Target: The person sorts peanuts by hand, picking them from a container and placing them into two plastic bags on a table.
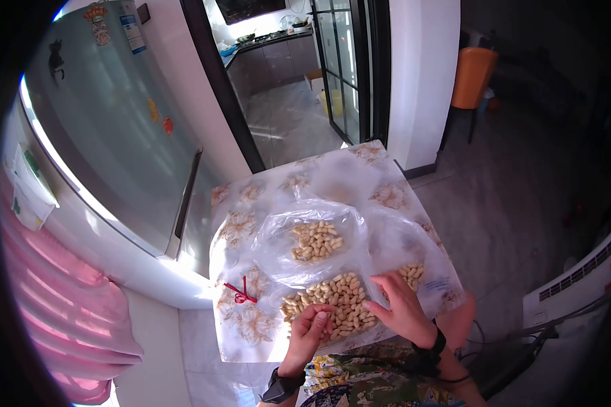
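A broad pile of unshelled peanuts lies near the front edge of the table, closest to me. Over its left part is my left hand, fingers curled in toward the thumb; whatever they may hold is hidden. My right hand hovers at the pile's right side, fingers stretched and thumb apart, with nothing visible in it. Behind the large pile, a clear plastic bag is spread out with a smaller heap of peanuts on it. A third heap of peanuts shows just beyond my right hand, on thin plastic at the right.
The table has a flowered cover. A red looped tie lies at its left. A fridge stands to the left, above a pink cloth. A glass door opens to a kitchen; an orange chair is at right.
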`<state>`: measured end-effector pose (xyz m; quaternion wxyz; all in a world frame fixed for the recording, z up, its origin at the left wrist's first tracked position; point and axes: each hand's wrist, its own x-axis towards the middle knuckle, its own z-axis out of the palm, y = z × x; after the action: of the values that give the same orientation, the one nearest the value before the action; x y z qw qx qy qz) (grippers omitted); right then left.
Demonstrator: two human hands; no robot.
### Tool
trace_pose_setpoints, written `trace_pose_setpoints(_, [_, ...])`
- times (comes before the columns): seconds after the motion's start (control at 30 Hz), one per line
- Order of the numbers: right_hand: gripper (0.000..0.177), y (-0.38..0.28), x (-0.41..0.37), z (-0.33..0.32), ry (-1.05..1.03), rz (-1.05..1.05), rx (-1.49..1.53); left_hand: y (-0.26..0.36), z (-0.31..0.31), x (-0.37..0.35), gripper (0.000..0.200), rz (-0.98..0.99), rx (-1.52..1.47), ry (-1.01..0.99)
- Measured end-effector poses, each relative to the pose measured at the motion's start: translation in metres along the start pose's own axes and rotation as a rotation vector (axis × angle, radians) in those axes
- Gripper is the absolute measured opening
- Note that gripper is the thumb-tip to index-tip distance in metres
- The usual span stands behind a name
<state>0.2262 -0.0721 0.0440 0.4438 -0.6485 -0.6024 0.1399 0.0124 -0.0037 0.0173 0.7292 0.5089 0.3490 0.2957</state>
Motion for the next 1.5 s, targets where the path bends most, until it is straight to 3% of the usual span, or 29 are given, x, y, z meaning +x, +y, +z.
trace_pose_setpoints(0.1, [0.036,0.014,-0.009,-0.009,-0.171,0.077,-0.051,-0.003,0.001,0.001,0.025,0.015,-0.014,-0.009])
trace_pose_setpoints(0.23, [0.032,0.026,-0.010,-0.006,-0.080,0.045,0.027,-0.003,0.000,-0.002,0.025,0.012,0.029,0.020])
trace_pose_setpoints(0.3, [0.027,0.029,-0.007,-0.006,-0.072,-0.067,-0.074,-0.004,-0.001,-0.002,0.025,0.021,-0.017,-0.005])
trace_pose_setpoints(0.53, [0.021,0.042,-0.002,0.000,-0.103,0.020,-0.131,-0.003,-0.002,-0.001,0.024,0.013,0.004,0.001])
trace_pose_setpoints(0.7, [0.032,0.029,0.005,0.000,0.110,0.069,0.074,-0.004,-0.003,-0.001,0.024,0.017,0.004,-0.006])
trace_pose_setpoints(0.93, [0.041,0.035,0.000,0.007,0.049,0.059,0.246,-0.005,-0.001,0.000,0.027,0.019,0.069,0.001])
trace_pose_setpoints(1.0, [0.039,0.035,-0.001,0.012,0.038,0.153,0.387,-0.002,-0.001,0.000,0.027,0.017,0.072,0.003])
trace_pose_setpoints(1.13, [0.040,0.020,0.003,0.012,0.081,0.148,0.165,-0.004,-0.001,0.000,0.024,0.025,0.048,-0.020])
trace_pose_setpoints(1.2, [0.031,0.030,0.006,0.021,0.156,0.076,-0.059,-0.005,-0.001,0.001,0.024,0.022,0.054,-0.016])
trace_pose_setpoints(1.33, [0.018,0.056,0.007,0.031,0.236,0.021,0.059,-0.006,-0.003,0.002,0.024,0.023,0.034,0.000])
trace_pose_setpoints(1.43, [0.010,0.037,0.006,0.019,0.237,0.088,0.152,-0.006,-0.003,-0.001,0.024,0.002,0.029,-0.009])
trace_pose_setpoints(1.5, [0.012,0.026,0.009,0.014,-0.004,0.120,0.188,-0.007,-0.003,0.002,0.028,0.042,0.086,-0.013])
